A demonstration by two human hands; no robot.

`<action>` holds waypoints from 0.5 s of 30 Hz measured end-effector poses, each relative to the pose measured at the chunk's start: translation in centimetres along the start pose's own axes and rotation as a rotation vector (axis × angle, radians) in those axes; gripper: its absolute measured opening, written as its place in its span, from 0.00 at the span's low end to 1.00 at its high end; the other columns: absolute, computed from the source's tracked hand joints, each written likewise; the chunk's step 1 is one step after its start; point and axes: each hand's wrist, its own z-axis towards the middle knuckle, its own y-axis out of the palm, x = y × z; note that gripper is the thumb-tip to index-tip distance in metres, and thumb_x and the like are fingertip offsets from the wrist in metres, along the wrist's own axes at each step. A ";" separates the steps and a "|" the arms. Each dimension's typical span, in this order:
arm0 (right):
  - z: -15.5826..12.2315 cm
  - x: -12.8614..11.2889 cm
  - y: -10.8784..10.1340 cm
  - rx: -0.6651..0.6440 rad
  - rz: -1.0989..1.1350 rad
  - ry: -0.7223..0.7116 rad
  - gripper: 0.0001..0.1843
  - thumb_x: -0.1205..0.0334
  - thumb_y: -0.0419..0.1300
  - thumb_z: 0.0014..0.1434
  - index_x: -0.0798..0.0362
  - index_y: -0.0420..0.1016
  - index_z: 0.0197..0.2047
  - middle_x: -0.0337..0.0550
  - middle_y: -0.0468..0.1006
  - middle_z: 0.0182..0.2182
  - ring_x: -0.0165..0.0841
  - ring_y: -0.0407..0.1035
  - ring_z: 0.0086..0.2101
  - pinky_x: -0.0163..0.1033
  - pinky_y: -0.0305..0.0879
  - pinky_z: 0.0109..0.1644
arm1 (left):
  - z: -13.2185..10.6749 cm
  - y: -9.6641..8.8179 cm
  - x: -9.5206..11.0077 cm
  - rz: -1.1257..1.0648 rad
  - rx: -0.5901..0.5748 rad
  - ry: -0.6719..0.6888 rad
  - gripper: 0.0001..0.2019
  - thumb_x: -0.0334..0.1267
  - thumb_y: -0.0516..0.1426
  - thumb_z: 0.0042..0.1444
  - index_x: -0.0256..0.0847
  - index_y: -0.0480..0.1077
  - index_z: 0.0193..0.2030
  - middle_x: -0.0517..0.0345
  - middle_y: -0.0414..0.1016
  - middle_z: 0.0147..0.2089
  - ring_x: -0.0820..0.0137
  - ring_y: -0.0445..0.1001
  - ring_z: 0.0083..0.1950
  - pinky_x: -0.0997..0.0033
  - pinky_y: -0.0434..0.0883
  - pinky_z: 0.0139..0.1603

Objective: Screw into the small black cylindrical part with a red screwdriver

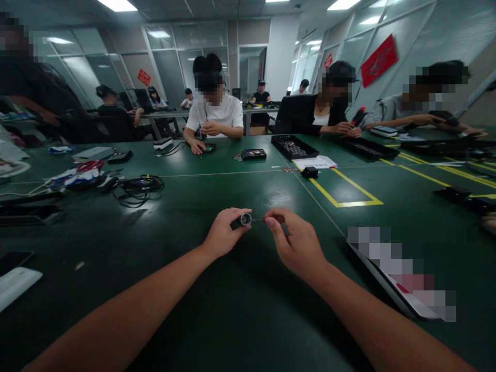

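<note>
My left hand [225, 231] grips a small round metal-rimmed cylinder [246, 219] between thumb and fingers, its open end facing me. Fine parts inside it are too small to make out. Just to the right, my right hand [297, 238] is closed around the brown handle of a thin screwdriver [279, 219]. The slim shaft points left and reaches the cylinder's side; whether its tip sits in a screw cannot be seen. Both hands are a little above the green table [217, 315].
Tangled black cables [141, 188] lie at the left. Ahead are a black parts tray [293, 146], a smaller black box [253, 154] and a small black block [310, 172] beside yellow tape. A flat board [382, 279] lies at right. Several people work across the table.
</note>
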 end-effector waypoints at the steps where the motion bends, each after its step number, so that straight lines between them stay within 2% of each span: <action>1: 0.0 0.0 0.0 0.000 0.003 -0.004 0.08 0.59 0.53 0.71 0.48 0.73 0.43 0.43 0.80 0.34 0.38 0.75 0.34 0.42 0.69 0.40 | 0.0 0.0 -0.1 -0.005 0.001 -0.002 0.18 0.34 0.65 0.59 0.45 0.76 0.56 0.51 0.80 0.53 0.58 0.76 0.56 0.51 0.69 0.60; 7: -0.1 0.1 0.2 0.016 -0.025 -0.086 0.07 0.63 0.53 0.71 0.51 0.73 0.45 0.45 0.80 0.37 0.37 0.75 0.37 0.40 0.69 0.41 | 0.0 0.2 -0.4 -0.013 -0.010 0.007 0.19 0.34 0.65 0.59 0.45 0.76 0.57 0.51 0.80 0.53 0.58 0.76 0.56 0.52 0.69 0.60; 12: 0.0 0.1 0.1 -0.005 -0.006 0.015 0.08 0.62 0.53 0.71 0.51 0.72 0.43 0.41 0.79 0.31 0.34 0.74 0.31 0.38 0.66 0.36 | 0.1 0.1 0.0 0.022 -0.024 -0.007 0.19 0.31 0.65 0.58 0.45 0.76 0.56 0.52 0.80 0.53 0.58 0.76 0.56 0.52 0.69 0.61; 15: -0.1 0.2 0.2 0.000 0.008 0.048 0.08 0.62 0.53 0.71 0.51 0.72 0.43 0.41 0.79 0.31 0.34 0.74 0.30 0.37 0.65 0.35 | 0.1 0.1 0.1 0.038 -0.021 -0.038 0.21 0.29 0.66 0.57 0.45 0.75 0.57 0.52 0.80 0.54 0.58 0.76 0.57 0.52 0.69 0.61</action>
